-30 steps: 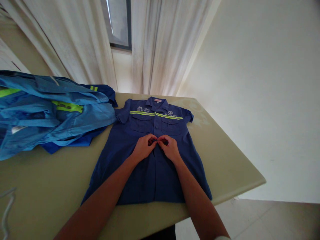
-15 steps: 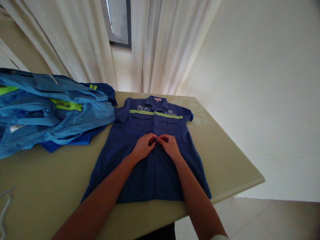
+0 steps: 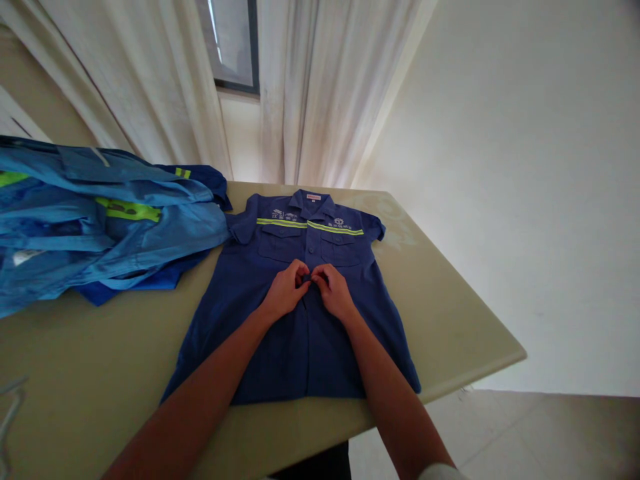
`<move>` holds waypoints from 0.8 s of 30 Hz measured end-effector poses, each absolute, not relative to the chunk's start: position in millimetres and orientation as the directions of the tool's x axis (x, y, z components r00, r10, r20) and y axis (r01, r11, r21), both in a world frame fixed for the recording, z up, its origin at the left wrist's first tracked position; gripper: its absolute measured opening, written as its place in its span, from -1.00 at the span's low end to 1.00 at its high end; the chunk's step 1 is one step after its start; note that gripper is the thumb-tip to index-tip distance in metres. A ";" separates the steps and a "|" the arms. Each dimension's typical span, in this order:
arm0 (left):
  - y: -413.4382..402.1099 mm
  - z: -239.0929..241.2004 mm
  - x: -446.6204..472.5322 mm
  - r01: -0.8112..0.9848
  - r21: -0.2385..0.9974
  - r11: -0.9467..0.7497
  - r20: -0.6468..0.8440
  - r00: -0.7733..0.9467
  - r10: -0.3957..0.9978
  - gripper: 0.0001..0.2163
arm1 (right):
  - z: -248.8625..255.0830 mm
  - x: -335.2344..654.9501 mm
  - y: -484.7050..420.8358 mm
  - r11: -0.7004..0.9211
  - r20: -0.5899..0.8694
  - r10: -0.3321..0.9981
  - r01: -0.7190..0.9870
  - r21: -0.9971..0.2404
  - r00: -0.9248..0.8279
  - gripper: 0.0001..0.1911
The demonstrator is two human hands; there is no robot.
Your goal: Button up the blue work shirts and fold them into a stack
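A dark blue short-sleeved work shirt (image 3: 280, 320) lies front up on the table, its collar pointing away from me. A yellow-green reflective stripe (image 3: 333, 229) crosses the chest above two flap pockets. At the middle of the front placket, my left hand (image 3: 289, 288) pinches the shirt's edge between thumb and fingers. My right hand (image 3: 331, 288) pinches the cloth just beside it, the fingertips of both hands nearly meeting. Any button between them is hidden by the fingers. Below the hands, the placket's lower part hangs slightly parted.
A heap of light and dark blue work clothes (image 3: 115, 227) with yellow-green strips lies on the left of the pale green table (image 3: 450, 320). A white hanger (image 3: 13, 413) is partly visible at the lower left. Curtains (image 3: 165, 87) and a white wall (image 3: 540, 167) stand behind.
My hands have drawn slightly apart at the placket, the fingers shifting their pinch. The shirt stays where it was; the whole view has moved a little.
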State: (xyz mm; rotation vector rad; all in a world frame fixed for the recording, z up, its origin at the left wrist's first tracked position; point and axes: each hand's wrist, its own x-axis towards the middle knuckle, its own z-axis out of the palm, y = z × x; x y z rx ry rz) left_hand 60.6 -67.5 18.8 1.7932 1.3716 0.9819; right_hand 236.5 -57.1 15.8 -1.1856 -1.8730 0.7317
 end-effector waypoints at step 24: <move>-52.4 -0.8 56.2 0.798 0.500 -0.335 0.312 0.195 0.930 -0.56 | 43.0 224.2 -134.7 0.215 0.075 0.976 0.877 -0.429 -0.202 -0.95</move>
